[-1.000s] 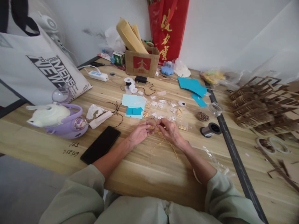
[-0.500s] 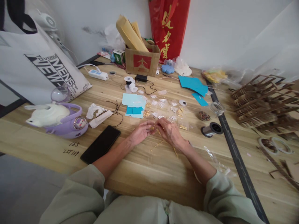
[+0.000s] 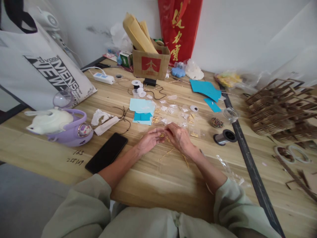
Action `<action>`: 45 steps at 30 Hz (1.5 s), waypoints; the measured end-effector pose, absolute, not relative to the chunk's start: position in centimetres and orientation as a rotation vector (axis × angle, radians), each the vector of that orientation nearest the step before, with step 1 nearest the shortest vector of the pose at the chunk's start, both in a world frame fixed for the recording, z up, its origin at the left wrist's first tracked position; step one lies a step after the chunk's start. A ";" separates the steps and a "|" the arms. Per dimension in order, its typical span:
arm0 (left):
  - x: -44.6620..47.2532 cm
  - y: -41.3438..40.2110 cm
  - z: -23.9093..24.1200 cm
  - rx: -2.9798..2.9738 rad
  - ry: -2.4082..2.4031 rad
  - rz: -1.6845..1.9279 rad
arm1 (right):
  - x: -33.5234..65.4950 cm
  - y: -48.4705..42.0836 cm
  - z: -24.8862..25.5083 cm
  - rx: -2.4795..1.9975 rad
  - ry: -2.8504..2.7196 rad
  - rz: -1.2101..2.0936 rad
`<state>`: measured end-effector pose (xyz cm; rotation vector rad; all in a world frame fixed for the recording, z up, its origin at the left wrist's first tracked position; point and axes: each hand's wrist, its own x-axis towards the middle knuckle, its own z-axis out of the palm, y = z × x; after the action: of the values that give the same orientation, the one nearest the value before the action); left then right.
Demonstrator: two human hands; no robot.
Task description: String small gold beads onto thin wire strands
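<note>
My left hand [image 3: 150,140] and my right hand [image 3: 178,137] meet over the middle of the wooden table, fingertips pinched close together. Between them shows a bit of gold-coloured chain, its detail too small to make out. More of the thin gold chain [image 3: 185,160] hangs below my right hand and lies on the wood. Just beyond my fingers are small clear bags of silver pieces [image 3: 171,109] and gold pieces [image 3: 194,134]. Light blue card [image 3: 141,105] lies behind my left hand.
A black phone [image 3: 107,152] and purple water bottle [image 3: 69,127] are at left. To the right stand a wire spool [image 3: 225,137], a bead-filled jar [image 3: 217,122] and stacked brown wooden racks [image 3: 272,109]. A cardboard box [image 3: 151,64] and red bag [image 3: 180,31] stand behind.
My right hand has shifted very slightly up, still pinched against the left. The view has tilted a little; the things on the table stay where they were.
</note>
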<state>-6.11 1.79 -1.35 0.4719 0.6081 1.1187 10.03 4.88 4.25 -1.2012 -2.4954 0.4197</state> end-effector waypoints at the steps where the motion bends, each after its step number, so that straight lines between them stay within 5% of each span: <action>1: -6.1 1.8 -1.4 0.472 0.612 1.115 | 10.0 4.9 4.3 -1.204 -2.496 0.404; 45: -6.6 2.0 -1.1 0.414 0.599 1.091 | 9.2 5.2 5.4 -1.241 -2.720 0.042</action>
<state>-6.59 2.02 -1.14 0.4142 0.5987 1.0908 9.25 5.24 5.35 -1.2411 -2.7205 0.0422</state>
